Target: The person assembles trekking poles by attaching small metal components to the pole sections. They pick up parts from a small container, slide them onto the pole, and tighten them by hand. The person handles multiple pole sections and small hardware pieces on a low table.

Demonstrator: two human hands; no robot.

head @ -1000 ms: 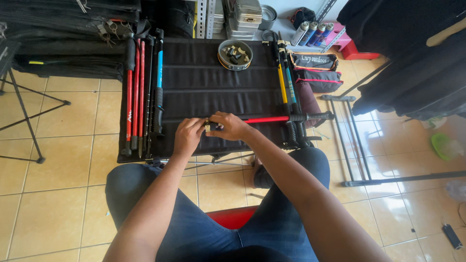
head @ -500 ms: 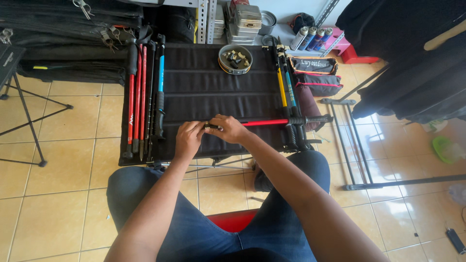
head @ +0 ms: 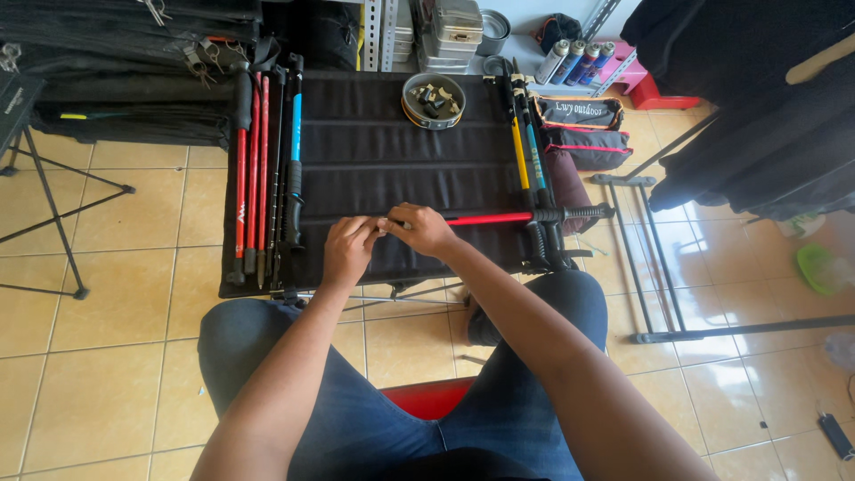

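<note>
Both hands, my left hand (head: 347, 249) and right hand (head: 423, 229), pinch the tip end of the red trekking pole (head: 499, 218) lying on the black folding table (head: 392, 142). I judge I'm fitting its tip; steady twisting comes next.

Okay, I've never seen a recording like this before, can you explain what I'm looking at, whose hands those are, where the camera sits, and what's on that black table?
The camera is worn on a seated person's head and looks down, so you see their own arms, jeans-clad knees and a tiled floor. In front is a low black fabric table. Both hands meet at the thin end of a red trekking pole lying across the table: the left hand and the right hand pinch it. More poles lie along the left edge, red, black and blue, and a yellow and a blue one along the right edge. A round tin of small parts sits at the far side.
</note>
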